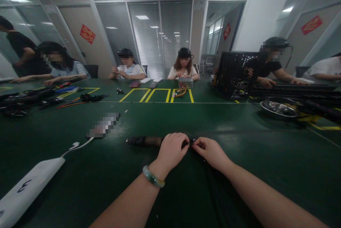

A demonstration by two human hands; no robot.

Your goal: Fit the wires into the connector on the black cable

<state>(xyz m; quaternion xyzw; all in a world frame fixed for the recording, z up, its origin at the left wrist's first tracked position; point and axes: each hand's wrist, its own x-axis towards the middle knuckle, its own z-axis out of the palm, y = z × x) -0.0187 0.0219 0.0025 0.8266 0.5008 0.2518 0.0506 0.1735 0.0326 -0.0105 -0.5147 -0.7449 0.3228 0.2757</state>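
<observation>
A dark electric screwdriver [145, 141] lies sideways on the green table, its metal tip pointing left. My left hand [172, 149] is wrapped over its rear end, with a green bangle on the wrist. Close beside it, my right hand [211, 152] is closed in a pinch at the tail of the tool, on what looks like the end of a black cable. That cable [215, 189] runs from there toward the near table edge. The fingers hide the exact joint between cable and tool.
At left are a white power bank marked 3 [33, 187], a white cable [82, 147] and a blurred-out device [103, 125]. Cable bundles [23, 96] lie beyond. A metal bowl [278, 109] and black computer case [237, 75] stand right. Several people sit across the table.
</observation>
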